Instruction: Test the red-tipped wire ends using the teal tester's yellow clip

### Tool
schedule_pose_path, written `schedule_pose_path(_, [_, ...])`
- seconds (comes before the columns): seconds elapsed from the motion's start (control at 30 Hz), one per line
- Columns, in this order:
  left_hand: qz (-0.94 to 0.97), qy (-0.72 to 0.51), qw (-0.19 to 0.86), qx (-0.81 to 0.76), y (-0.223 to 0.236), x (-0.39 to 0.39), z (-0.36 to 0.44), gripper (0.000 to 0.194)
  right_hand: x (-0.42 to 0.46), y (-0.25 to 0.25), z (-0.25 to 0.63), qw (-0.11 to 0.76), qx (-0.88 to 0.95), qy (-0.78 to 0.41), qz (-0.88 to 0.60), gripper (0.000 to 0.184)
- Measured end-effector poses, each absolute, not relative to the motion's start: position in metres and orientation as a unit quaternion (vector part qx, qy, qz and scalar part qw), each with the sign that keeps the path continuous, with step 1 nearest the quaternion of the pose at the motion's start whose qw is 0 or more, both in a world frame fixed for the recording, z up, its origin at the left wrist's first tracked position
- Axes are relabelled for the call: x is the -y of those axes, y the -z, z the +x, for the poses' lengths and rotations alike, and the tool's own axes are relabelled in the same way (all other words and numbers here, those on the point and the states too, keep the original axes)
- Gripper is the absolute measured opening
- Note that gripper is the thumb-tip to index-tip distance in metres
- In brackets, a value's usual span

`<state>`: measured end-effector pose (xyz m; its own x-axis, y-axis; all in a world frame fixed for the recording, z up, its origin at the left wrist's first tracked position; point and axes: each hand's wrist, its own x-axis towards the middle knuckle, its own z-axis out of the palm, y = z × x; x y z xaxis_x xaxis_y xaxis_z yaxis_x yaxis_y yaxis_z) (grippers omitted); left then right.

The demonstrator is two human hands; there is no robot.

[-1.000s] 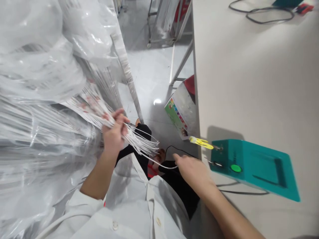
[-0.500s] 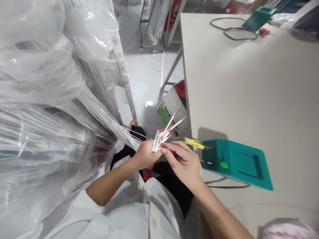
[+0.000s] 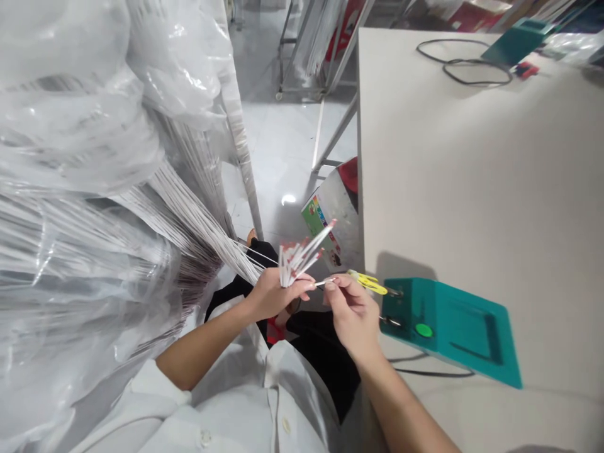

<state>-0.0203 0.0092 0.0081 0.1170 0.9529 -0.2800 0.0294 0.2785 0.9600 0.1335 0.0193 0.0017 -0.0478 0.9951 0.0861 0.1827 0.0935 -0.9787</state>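
Note:
My left hand is closed around a bundle of white wires whose reddish, copper-coloured ends fan out above the fist. The wires run back to the left into a long hanging bunch. With thumb and fingers, my right hand pinches the end of a single white wire that stretches across from my left hand. Just right of my right hand, a yellow-handled clip sits at the metal contacts of a teal box with a green button.
The teal box stands on a pale table at the right. Plastic-wrapped wire bunches fill the left side. A second teal device with a black cable lies at the table's far end. A printed carton stands beside the table.
My right hand has drawn one wire out sideways from the bundle, to the right. The fanned ends in my left hand have shifted. The view has moved slightly left.

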Motion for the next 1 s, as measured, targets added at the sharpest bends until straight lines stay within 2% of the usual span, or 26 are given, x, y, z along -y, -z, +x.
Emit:
schedule_pose_path(0.2, [0.333, -0.506, 0.521, -0.601, -0.014, -0.010, -0.016, 0.032, -0.019, 0.005, 0.137, 0.478, 0.604, -0.417, -0.482, 0.010])
schedule_pose_path(0.4, [0.457, -0.402, 0.534, -0.586, -0.021, -0.004, -0.007, 0.021, -0.017, 0.005, 0.140, 0.439, 0.667, -0.378, -0.468, 0.010])
schedule_pose_path(0.63, [0.458, -0.396, 0.514, -0.607, -0.015, -0.004, -0.005, 0.022, -0.017, -0.005, 0.141, 0.443, 0.656, -0.374, -0.483, 0.011])
schedule_pose_path(0.8, [0.512, -0.364, 0.485, -0.608, -0.014, -0.002, -0.008, 0.025, -0.022, -0.008, 0.142, 0.454, 0.687, -0.328, -0.462, 0.004])
schedule_pose_path(1.0, [0.459, -0.377, 0.531, -0.605, -0.024, -0.001, -0.003, 0.027, -0.022, -0.012, 0.140, 0.446, 0.685, -0.306, -0.488, 0.013])
